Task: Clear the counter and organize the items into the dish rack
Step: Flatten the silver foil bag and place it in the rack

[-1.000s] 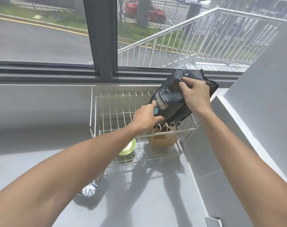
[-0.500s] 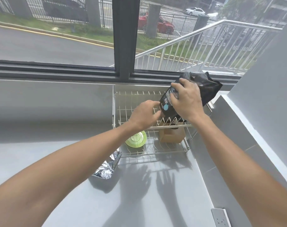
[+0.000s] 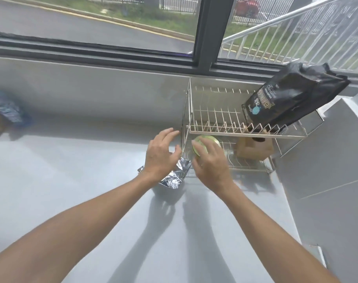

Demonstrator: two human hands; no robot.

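A two-tier wire dish rack (image 3: 218,119) stands on the grey counter (image 3: 72,180) under the window. A black coffee bag (image 3: 292,99) leans on the right of its upper tier, free of both hands. On the lower tier sit a green round lid (image 3: 206,139) and a brown box (image 3: 255,149). My left hand (image 3: 160,158) hovers with fingers spread over a crumpled silver foil pouch (image 3: 174,176) lying against the rack's left front corner. My right hand (image 3: 211,160) is open in front of the lower tier, partly covering the green lid.
A blue packet (image 3: 8,113), blurred, lies at the counter's far left against the backsplash. A grey wall (image 3: 327,170) closes the right side beyond the rack. A white wall socket (image 3: 316,256) shows at the lower right.
Both hands have let go of the black bag, which now rests on the upper tier, and have dropped toward the rack's lower left corner. The view has swung left.
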